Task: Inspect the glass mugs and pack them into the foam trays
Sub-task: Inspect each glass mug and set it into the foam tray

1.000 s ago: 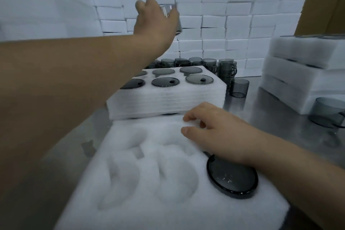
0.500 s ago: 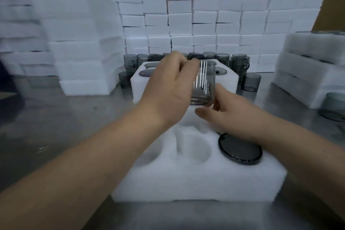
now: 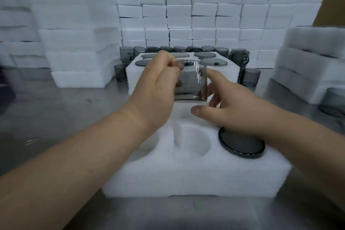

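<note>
My left hand (image 3: 155,87) grips a smoky grey glass mug (image 3: 192,82) by its left side and holds it upright above the near white foam tray (image 3: 186,172). My right hand (image 3: 229,106) sits at the mug's right side with fingers spread and relaxed; its fingertips are at the glass wall, the thumb below the base. The tray has round pockets: one at its middle (image 3: 192,142) is bare, and the right one holds a dark mug (image 3: 241,144) seen from above.
A second foam tray (image 3: 134,73) behind holds several mugs. Loose grey mugs (image 3: 251,77) stand around it on the steel table (image 3: 61,110). Stacked foam blocks (image 3: 205,15) wall the back; foam tray stacks stand left (image 3: 74,43) and right (image 3: 308,61).
My left hand brought the mug down from high at the back to above the near tray. My right hand lifted off the foam and came up beside the mug.
</note>
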{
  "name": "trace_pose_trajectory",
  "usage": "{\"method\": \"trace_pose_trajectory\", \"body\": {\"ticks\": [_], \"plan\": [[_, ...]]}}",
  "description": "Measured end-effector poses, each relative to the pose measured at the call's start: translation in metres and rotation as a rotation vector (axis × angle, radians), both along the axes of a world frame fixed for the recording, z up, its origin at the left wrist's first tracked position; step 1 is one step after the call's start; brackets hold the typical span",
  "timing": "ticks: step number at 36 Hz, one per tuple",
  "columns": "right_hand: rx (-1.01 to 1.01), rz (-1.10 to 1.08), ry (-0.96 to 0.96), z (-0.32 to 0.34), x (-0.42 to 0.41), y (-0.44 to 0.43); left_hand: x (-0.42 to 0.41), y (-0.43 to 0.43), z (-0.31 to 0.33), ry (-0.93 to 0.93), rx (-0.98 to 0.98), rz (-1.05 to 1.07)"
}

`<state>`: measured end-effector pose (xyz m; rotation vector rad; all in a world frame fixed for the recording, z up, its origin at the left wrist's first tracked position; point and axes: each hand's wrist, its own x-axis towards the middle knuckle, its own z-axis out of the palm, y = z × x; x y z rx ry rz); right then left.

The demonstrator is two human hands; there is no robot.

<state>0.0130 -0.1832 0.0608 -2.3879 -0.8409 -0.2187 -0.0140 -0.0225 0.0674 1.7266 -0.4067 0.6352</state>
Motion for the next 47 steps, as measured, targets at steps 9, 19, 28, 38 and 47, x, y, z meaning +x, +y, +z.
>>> {"method": "trace_pose_trajectory", "body": {"ticks": [9, 19, 28, 38, 47], "plan": [[0.058, 0.01, -0.031, -0.0002, -0.0006, -0.0021, -0.0001, 0.0011, 0.0, -0.026, 0.029, 0.06], [0.105, 0.009, -0.083, 0.0001, -0.0011, -0.0035, 0.0001, 0.0012, -0.0002, -0.024, 0.094, 0.121], [0.151, 0.017, -0.099, -0.0014, -0.0012, -0.004, -0.0008, 0.0008, -0.0003, -0.05, 0.133, 0.136], [0.316, 0.011, -0.042, -0.0014, -0.0019, -0.0021, -0.0017, 0.0008, 0.0032, -0.045, -0.081, 0.035], [0.437, 0.084, 0.086, -0.004, 0.0026, -0.0037, 0.0011, 0.0031, 0.002, 0.039, -0.073, 0.019]]}}
